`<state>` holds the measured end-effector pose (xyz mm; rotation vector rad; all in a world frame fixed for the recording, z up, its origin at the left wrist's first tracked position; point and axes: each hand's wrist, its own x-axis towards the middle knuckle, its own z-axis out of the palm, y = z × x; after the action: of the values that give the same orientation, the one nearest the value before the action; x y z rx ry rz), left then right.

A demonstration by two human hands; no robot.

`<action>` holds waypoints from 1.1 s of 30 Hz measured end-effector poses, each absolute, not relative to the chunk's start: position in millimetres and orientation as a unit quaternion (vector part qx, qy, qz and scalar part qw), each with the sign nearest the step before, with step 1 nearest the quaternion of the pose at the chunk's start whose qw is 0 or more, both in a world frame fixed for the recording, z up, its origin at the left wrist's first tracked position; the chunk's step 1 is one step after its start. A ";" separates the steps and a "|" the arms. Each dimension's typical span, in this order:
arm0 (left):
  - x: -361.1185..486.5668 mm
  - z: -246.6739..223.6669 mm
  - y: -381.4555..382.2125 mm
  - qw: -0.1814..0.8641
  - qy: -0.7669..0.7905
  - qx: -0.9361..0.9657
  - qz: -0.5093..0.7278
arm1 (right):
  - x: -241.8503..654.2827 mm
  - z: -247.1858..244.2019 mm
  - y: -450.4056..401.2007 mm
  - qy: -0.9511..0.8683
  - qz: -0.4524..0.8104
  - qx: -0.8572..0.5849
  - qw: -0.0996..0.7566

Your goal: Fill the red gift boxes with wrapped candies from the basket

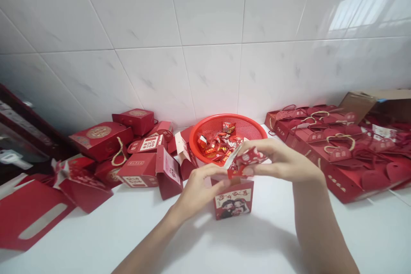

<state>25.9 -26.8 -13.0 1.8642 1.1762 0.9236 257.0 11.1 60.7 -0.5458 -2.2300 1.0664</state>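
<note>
A small red box (233, 201) with a cartoon couple on its front stands upright on the white table (269, 231). My left hand (204, 186) is at its upper left edge, with thumb and fingers closed on the box. Over the box's top, my right hand (272, 162) pinches red-and-white wrapped candy (250, 158). Behind both hands sits a red plastic basket (234, 117) with wrapped candies (218, 143) inside. My right hand hides part of its front rim.
Several red gift boxes (99, 139) lie piled at the left. Rows of red boxes (334, 154) with rope handles stand at the right, beside an open cardboard box (359, 105). A tiled wall (212, 77) rises behind.
</note>
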 end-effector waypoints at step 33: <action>17.3 -19.8 -16.6 0.398 0.467 0.730 0.303 | 233.3 45.1 19.8 -0.900 0.267 -0.283 0.197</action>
<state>17.3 -16.6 -19.8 1.8474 1.1820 0.7663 233.3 19.8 45.1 -0.7931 -2.5185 0.7479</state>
